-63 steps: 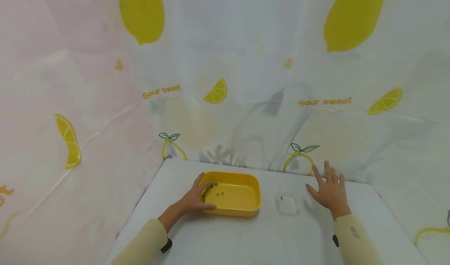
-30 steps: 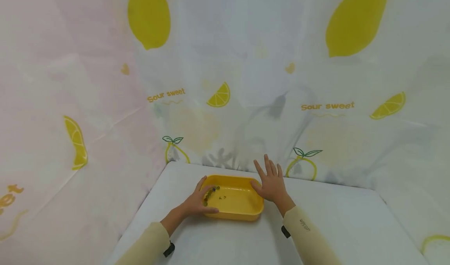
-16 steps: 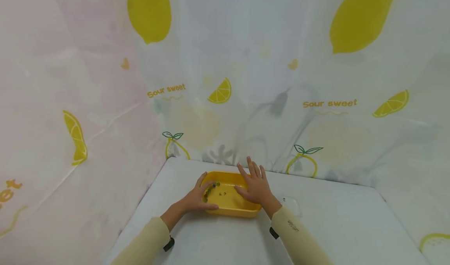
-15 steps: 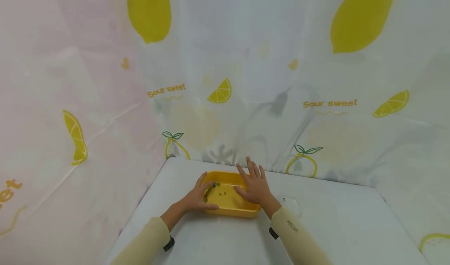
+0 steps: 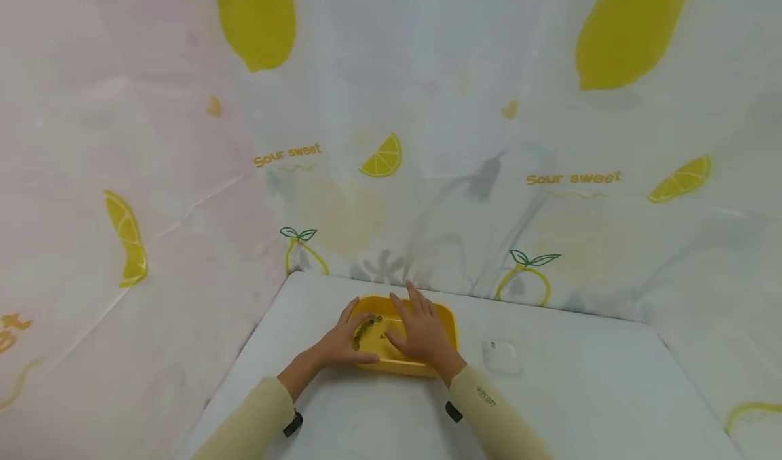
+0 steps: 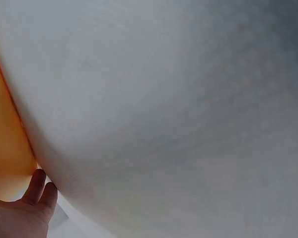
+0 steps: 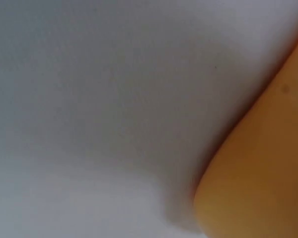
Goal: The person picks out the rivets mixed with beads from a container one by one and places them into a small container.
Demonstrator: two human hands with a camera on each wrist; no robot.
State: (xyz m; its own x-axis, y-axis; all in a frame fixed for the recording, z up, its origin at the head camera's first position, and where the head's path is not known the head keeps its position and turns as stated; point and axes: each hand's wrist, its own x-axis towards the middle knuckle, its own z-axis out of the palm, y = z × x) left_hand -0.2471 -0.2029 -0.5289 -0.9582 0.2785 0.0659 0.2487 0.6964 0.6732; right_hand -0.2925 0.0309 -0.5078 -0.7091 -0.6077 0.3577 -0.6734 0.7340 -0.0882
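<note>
A yellow rectangular tray (image 5: 449,324) stands near the back of the white table. My left hand (image 5: 336,343) holds its left end, thumb along the near side and fingers toward the far corner. Round dark and green beads (image 5: 371,322) line the tray's left end, partly hidden by that hand. Over the middle of the tray is my right hand (image 5: 421,334), fingers extended and holding nothing visible; it covers part of the floor, where a tiny bit (image 5: 383,336) shows. Fingertips of the left hand (image 6: 37,201) meet the tray wall (image 6: 5,134) in the left wrist view.
Right of the tray lies a small clear dish (image 5: 502,358) with a tiny dark piece (image 5: 493,345) at its far left corner. A lemon-printed curtain (image 5: 427,141) rises behind and beside the white table (image 5: 580,392).
My right hand has moved left from beyond the clear dish, across the tray's right end, to above its middle. The left hand stays on the tray's left end.
</note>
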